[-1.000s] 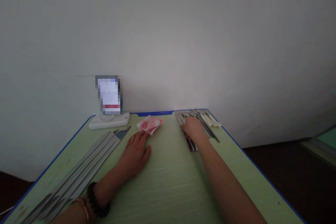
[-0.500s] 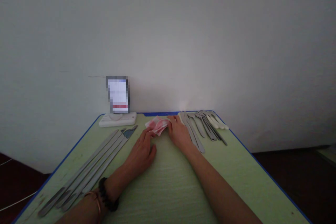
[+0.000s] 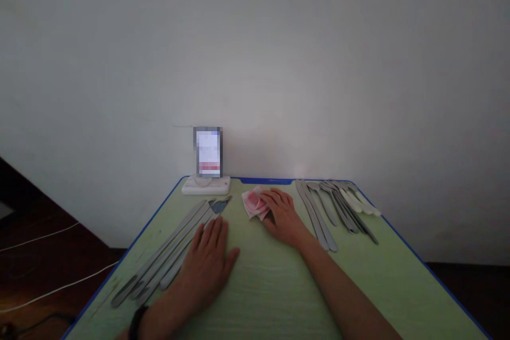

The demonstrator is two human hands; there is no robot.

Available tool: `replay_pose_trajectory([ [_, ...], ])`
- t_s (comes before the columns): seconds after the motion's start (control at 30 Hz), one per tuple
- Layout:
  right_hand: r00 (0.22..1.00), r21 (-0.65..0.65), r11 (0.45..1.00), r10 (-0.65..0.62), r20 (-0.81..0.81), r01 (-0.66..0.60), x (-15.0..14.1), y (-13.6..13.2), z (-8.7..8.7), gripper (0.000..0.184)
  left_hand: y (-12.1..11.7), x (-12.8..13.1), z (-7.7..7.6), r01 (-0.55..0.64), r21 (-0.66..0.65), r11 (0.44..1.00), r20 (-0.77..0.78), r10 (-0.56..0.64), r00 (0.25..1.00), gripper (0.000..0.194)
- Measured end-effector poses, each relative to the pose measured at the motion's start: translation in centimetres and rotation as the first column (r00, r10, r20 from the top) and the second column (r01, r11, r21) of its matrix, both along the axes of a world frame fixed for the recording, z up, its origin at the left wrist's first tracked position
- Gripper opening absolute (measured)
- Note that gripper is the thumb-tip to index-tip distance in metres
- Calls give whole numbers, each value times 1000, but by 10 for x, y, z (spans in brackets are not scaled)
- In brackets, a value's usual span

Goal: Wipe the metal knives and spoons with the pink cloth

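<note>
The left hand (image 3: 207,260), which was at the pink checked cloth (image 3: 254,204), is now flat near the long metal pieces (image 3: 159,253) and covers part of them from view. The right hand (image 3: 282,218) has come from the flat cutlery (image 3: 321,224) to the cloth, with its fingers now over it. More of the white cords (image 3: 59,290) is visible at left.

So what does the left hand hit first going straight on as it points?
Probably the blue-grey tip of the left cutlery, just ahead of the left hand; its height over the table is unclear.
</note>
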State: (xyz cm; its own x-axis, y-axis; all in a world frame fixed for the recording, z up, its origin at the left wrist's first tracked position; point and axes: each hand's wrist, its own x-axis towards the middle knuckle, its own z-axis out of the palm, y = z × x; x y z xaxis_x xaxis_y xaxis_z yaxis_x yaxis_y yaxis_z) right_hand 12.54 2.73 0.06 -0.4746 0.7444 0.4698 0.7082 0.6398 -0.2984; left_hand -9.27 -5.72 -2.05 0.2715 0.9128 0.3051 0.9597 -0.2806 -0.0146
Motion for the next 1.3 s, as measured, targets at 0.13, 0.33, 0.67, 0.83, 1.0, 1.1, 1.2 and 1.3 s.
replay_pose_trajectory([
  [0.13, 999, -30, 998, -51, -12, 51, -3, 4, -2, 34, -17, -1, -6, 33, -58, 998, 8, -32, 999, 61],
  [0.33, 983, -90, 979, -183, 31, 186, -2, 5, 0, 20, -26, 16, 11, 175, -1, 985, 41, -175, 984, 63],
  [0.67, 960, -136, 957, -268, -78, 256, 5, 10, -1, 33, -27, 1, 18, -88, -141, 986, -200, 59, 978, 43],
  [0.83, 915, -201, 943, -312, -255, 265, 6, 15, -5, 30, 3, 19, 25, -45, -176, 983, 76, 60, 995, 33],
  [1.0, 838, -293, 903, -408, -363, 313, 7, 19, -3, 31, 28, 25, 29, 9, -220, 976, 220, 40, 975, 28],
  [1.1, 792, -334, 878, -462, -399, 344, 8, 21, 1, 35, 30, 23, 31, 58, -259, 964, 323, 30, 946, 29],
  [1.2, 744, -354, 863, -494, -450, 359, 10, 22, 4, 32, 25, 22, 29, 129, -337, 933, 582, 98, 808, 32],
  [1.3, 720, -336, 885, -460, -520, 322, 8, 17, 5, 25, 23, 26, 25, 197, -362, 911, 810, 203, 550, 35],
])
